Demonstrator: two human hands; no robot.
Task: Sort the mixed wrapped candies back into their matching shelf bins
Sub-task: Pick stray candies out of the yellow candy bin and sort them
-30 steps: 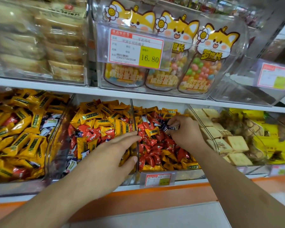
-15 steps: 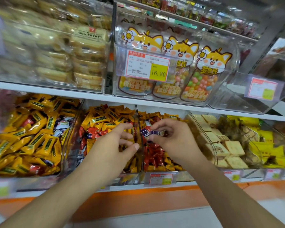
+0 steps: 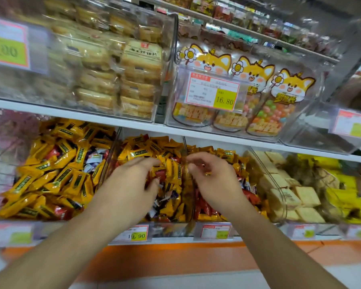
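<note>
Three clear shelf bins hold mixed wrapped candies. The left bin (image 3: 107, 163) has mostly long yellow wrappers, with a few blue-white candies (image 3: 94, 160) and red ones among them. My left hand (image 3: 129, 184) reaches over the middle bin (image 3: 169, 228) of yellow and red candies, fingers stretched out, nothing seen in it. My right hand (image 3: 214, 180) hovers at the divider (image 3: 184, 143) beside the right bin of red candies (image 3: 204, 207). Its fingers are curled and blurred. Whether they pinch a candy is unclear.
Square biscuits (image 3: 306, 196) and yellow packs (image 3: 342, 197) fill the bins further right. Price tags (image 3: 137, 233) line the shelf's front edge. The shelf above carries a bin of wrapped cakes (image 3: 142, 57) and fox-printed candy bags (image 3: 279, 105).
My right hand lifted a blue-white candy from the right bin and carried it left to the divider; the candy no longer shows. My left hand rose over the middle bin. The view shifted left.
</note>
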